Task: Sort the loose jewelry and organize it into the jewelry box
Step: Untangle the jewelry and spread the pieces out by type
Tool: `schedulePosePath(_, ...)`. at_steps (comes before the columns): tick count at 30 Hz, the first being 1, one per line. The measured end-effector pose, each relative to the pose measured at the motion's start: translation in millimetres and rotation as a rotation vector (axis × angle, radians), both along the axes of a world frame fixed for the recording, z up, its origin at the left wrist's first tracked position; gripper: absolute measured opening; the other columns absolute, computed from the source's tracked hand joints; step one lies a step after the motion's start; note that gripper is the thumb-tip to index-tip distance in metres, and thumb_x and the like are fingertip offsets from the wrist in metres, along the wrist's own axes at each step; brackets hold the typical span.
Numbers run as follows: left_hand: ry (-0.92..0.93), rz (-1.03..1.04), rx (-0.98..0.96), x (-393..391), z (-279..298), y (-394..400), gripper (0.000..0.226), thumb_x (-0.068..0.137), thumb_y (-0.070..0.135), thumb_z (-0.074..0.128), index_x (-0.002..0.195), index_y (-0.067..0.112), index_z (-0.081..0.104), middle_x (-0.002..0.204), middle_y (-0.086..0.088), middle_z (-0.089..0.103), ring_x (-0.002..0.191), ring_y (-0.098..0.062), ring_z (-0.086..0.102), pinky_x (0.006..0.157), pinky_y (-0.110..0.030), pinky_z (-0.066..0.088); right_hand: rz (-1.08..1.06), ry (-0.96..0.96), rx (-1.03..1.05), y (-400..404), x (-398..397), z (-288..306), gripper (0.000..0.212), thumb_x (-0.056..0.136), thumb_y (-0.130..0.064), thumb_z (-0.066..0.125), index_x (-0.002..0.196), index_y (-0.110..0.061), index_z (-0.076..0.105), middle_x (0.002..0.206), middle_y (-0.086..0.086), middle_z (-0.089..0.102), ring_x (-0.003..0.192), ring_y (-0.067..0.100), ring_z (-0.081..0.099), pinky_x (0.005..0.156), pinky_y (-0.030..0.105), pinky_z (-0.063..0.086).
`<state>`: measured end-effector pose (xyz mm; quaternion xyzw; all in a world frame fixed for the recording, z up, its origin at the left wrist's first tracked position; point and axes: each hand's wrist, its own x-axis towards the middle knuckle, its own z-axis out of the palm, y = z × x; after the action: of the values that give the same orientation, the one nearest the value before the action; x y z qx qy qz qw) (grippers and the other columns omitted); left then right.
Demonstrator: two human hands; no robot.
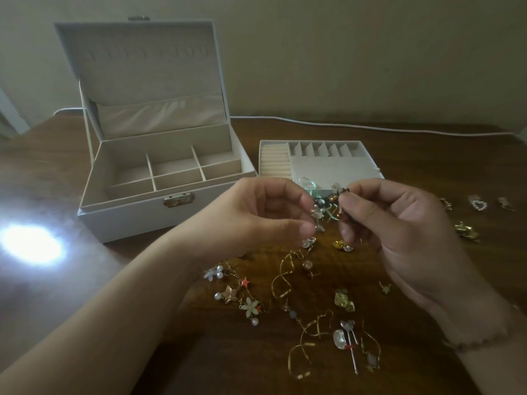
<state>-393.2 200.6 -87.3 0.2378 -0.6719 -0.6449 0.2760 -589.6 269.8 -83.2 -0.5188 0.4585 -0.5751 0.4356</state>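
Note:
A white jewelry box (137, 215) stands open at the left, its lid up and its divided compartments bare. Its removable tray (322, 162) with ring rolls and small slots lies to the right of it. Above the table, in front of the tray, my left hand (256, 215) and my right hand (399, 223) both pinch a tangled cluster of beaded jewelry (328, 203) with a pale green ribbon. Loose jewelry (308, 297) lies scattered on the wood below my hands: gold spiral earrings, pearl and flower pieces, a star charm.
A wooden table (71, 172) carries everything. More pieces lie at the right: a heart-shaped brooch (479, 205) and a gold piece (466, 230). A white cable (370, 127) runs along the back edge. A bright glare spot (31, 243) shows at the left.

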Motion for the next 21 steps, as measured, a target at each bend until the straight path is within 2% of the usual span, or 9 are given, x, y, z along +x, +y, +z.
schedulePosePath(3, -0.018, 0.019, -0.044, -4.7, -3.3, 2.5, 0.021, 0.071, 0.015, 0.079, 0.091, 0.014, 0.074, 0.087, -0.001, 0.072, 0.082, -0.013, 0.068, 0.076, -0.022, 0.057, -0.001, 0.007, -0.012, 1.4, 0.9, 0.2, 0.019, 0.071, -0.026, 0.070, 0.081, -0.010, 0.071, 0.061, 0.010, 0.062, 0.052, 0.018, 0.056, 0.051, 0.023, 0.048)
schedulePosePath(8, -0.035, 0.057, -0.094, -6.4, -3.1, 4.5, 0.016, 0.074, 0.015, 0.078, 0.086, 0.004, 0.074, 0.085, -0.007, 0.072, 0.081, -0.020, 0.066, 0.076, -0.025, 0.056, -0.003, 0.028, -0.034, 2.5, 1.7, 0.1, 0.022, 0.070, -0.027, 0.071, 0.082, -0.009, 0.071, 0.061, 0.009, 0.063, 0.053, 0.018, 0.057, 0.052, 0.023, 0.050)
schedulePosePath(10, -0.040, 0.093, -0.133, -5.9, -1.7, 4.2, 0.017, 0.074, 0.012, 0.077, 0.088, 0.002, 0.075, 0.090, -0.012, 0.075, 0.084, -0.021, 0.069, 0.081, -0.028, 0.058, -0.016, 0.040, -0.050, 2.8, 1.5, 0.1, 0.023, 0.070, -0.026, 0.070, 0.083, -0.008, 0.071, 0.062, 0.010, 0.064, 0.053, 0.019, 0.057, 0.052, 0.024, 0.051)
schedulePosePath(12, -0.058, 0.139, -0.185, -5.2, 0.5, 4.7, 0.021, 0.073, 0.011, 0.075, 0.091, 0.000, 0.075, 0.091, -0.015, 0.075, 0.082, -0.020, 0.072, 0.079, -0.028, 0.060, -0.028, 0.068, -0.070, 3.2, 1.5, -0.2, 0.024, 0.071, -0.027, 0.070, 0.084, -0.006, 0.070, 0.062, 0.011, 0.064, 0.053, 0.019, 0.057, 0.053, 0.024, 0.051)
schedulePosePath(16, -0.086, 0.193, -0.238, -4.3, 4.0, 5.7, 0.018, 0.068, 0.013, 0.077, 0.085, 0.008, 0.077, 0.089, -0.012, 0.077, 0.082, -0.020, 0.075, 0.077, -0.025, 0.060, -0.045, 0.140, -0.102, 3.3, 2.2, -1.3, 0.024, 0.072, -0.030, 0.069, 0.083, -0.008, 0.070, 0.060, 0.011, 0.064, 0.053, 0.018, 0.059, 0.053, 0.025, 0.051)
schedulePosePath(21, -0.140, 0.262, -0.308, -5.7, 3.7, 6.2, 0.017, 0.062, 0.020, 0.080, 0.078, 0.015, 0.076, 0.089, -0.007, 0.078, 0.084, -0.019, 0.075, 0.079, -0.029, 0.061, -0.053, 0.206, -0.129, 4.3, 3.0, -2.3, 0.021, 0.072, -0.033, 0.069, 0.082, -0.014, 0.071, 0.064, 0.010, 0.067, 0.053, 0.016, 0.062, 0.053, 0.025, 0.053)
